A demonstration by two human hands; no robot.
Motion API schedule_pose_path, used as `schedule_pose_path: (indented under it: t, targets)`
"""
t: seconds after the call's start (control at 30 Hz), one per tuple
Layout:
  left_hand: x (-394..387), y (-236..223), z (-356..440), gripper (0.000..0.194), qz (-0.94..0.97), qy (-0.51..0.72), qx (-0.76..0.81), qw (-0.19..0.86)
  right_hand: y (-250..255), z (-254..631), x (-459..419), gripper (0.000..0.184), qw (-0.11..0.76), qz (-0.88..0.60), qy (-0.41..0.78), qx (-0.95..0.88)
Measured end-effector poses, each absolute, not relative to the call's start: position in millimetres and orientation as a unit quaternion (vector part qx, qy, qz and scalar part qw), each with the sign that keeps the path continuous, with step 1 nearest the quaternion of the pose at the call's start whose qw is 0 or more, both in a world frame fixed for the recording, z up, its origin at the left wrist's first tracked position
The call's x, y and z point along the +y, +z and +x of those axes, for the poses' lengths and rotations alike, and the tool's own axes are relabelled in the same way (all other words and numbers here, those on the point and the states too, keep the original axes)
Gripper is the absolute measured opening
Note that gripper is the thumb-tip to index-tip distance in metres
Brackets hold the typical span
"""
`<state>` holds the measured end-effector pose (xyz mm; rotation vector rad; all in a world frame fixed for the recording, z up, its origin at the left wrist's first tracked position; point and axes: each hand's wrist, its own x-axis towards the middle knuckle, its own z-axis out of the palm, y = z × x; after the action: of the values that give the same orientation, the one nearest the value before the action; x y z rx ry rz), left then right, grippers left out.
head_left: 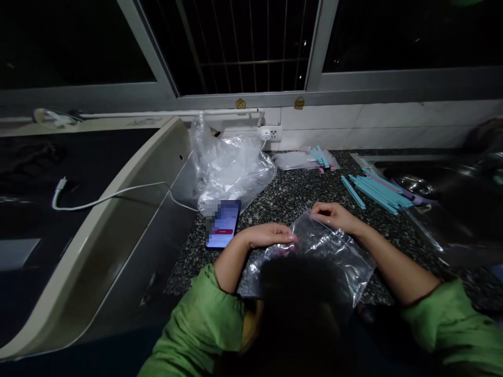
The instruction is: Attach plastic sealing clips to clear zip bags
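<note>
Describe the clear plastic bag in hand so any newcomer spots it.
Find the speckled black countertop. Near its front edge, between the left hand and right hand, spreads a clear plastic bag. Unlike the bulky, whitish plastic bag farther back, this one is flatter and touched by both hands.

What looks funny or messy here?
The white cable looks odd: its loose end lies on the dark panel, plugged into nothing. The blue strips look untidy, fanned out by the sink. I see no spill.
</note>
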<state>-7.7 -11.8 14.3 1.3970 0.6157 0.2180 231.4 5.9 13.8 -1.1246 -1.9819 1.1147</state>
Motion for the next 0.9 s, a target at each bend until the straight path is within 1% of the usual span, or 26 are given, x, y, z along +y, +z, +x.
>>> schedule_pose_path:
  t: [0.13,0.27,0.4,0.5,0.57,0.73,0.8,0.9]
  targets:
    - [-13,6,9,0.041,0.621,0.199,0.334,0.681,12,220,0,0.037,0.270,-0.407,0.439,-0.754]
    - [-10,-3,16,0.035,0.604,0.283,0.373,0.644,13,225,3,0.044,0.268,-0.443,0.446,-0.730]
    - [-2,-5,9,0.031,0.535,0.413,0.426,0.601,16,251,15,0.055,0.312,-0.526,0.436,-0.661]
    - [5,-6,5,0.029,0.482,0.494,0.450,0.567,14,271,25,0.063,0.346,-0.569,0.454,-0.591]
    - [7,-7,4,0.028,0.459,0.515,0.457,0.561,11,278,29,0.063,0.344,-0.584,0.463,-0.571]
    - [5,-6,6,0.028,0.457,0.537,0.441,0.555,1,273,31,0.053,0.319,-0.609,0.449,-0.570]
    - [4,-5,6,0.029,0.459,0.538,0.427,0.563,0,269,30,0.050,0.330,-0.595,0.460,-0.570]
    - [4,-5,5,0.028,0.448,0.529,0.418,0.588,2,265,28,0.046,0.373,-0.577,0.461,-0.561]
